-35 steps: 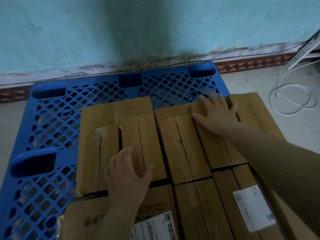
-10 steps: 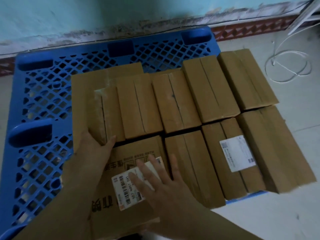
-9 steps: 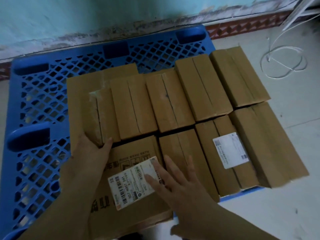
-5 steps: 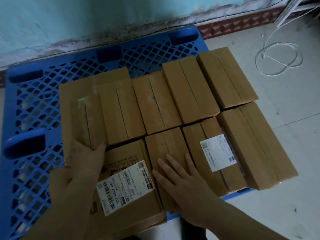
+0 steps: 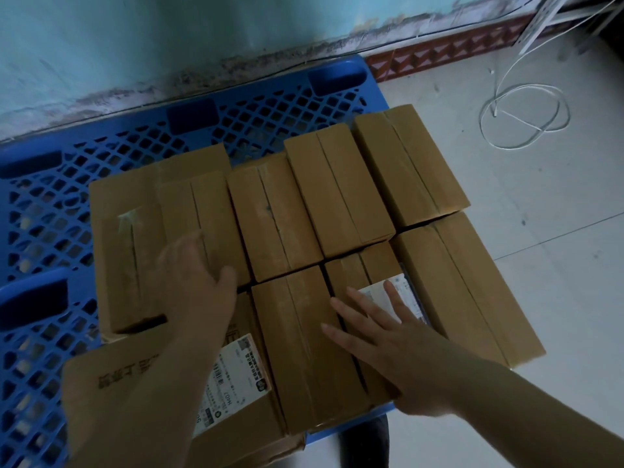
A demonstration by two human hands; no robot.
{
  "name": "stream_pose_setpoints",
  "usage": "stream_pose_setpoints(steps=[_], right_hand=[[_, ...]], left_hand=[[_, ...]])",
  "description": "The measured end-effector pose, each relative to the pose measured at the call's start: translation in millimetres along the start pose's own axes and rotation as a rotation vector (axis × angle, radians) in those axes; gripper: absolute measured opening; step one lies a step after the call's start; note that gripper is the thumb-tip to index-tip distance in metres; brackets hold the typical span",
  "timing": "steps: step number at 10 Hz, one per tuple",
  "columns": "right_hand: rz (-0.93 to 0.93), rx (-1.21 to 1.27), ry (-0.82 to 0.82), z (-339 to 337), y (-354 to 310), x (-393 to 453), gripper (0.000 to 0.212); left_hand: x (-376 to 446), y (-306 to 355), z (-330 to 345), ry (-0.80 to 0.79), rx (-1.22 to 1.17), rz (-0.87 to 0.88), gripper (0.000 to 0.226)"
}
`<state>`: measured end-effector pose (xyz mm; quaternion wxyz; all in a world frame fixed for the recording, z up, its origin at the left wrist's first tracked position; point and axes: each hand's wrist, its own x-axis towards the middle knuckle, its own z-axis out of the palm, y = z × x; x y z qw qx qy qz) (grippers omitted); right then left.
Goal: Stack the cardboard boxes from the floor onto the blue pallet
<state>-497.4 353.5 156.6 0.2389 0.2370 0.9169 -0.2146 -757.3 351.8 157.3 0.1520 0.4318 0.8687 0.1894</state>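
Your wall (image 5: 135,45) is pale blue, stained along its base. The floor (image 5: 540,231) is light tile. The pallet (image 5: 256,109) abuts the wall, boxes (image 5: 337,187) packed across it. A white cable (image 5: 526,116) lies coiled right. Your left hand (image 5: 199,282) and right hand (image 5: 388,339) rest flat, fingers spread, grasping nothing.

storeroom | blue pallet (image 5: 141,143) | cardboard boxes (image 5: 337,187) | tiled floor (image 5: 557,231) | scuffed wall (image 5: 135,45)
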Motion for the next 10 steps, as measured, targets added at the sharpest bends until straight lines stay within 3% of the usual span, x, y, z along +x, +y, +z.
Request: stream_pose_setpoints(steps=[2,3,4,5,6,8,10], right_hand=[[0.0,0.044,0.093,-2,2,-3,0.112],[0.18,-0.011,0.293,-8,4,-19,0.101],[0.524,0.108,0.493,-9,15,-39,0.08],[0.926,0.303,0.451,6,33,-52,0.083],[1.029,0.574,0.492,21,41,-60,0.081],[0.936,0.563,0.429,19,48,-49,0.072],[0.852,0.436,0.416,-14,54,-70,0.065]], left_hand=[[-29,73,27,-0.148,-0.119,0.345,0.049],[-50,99,41,-0.243,-0.108,0.438,0.048],[-65,114,53,-0.312,-0.099,0.453,0.05],[-74,122,63,-0.37,-0.076,0.466,0.053],[-77,131,67,-0.409,-0.048,0.479,0.053],[-80,148,59,-0.464,-0.068,0.423,0.053],[-94,157,18,-0.502,-0.17,0.228,0.055]])
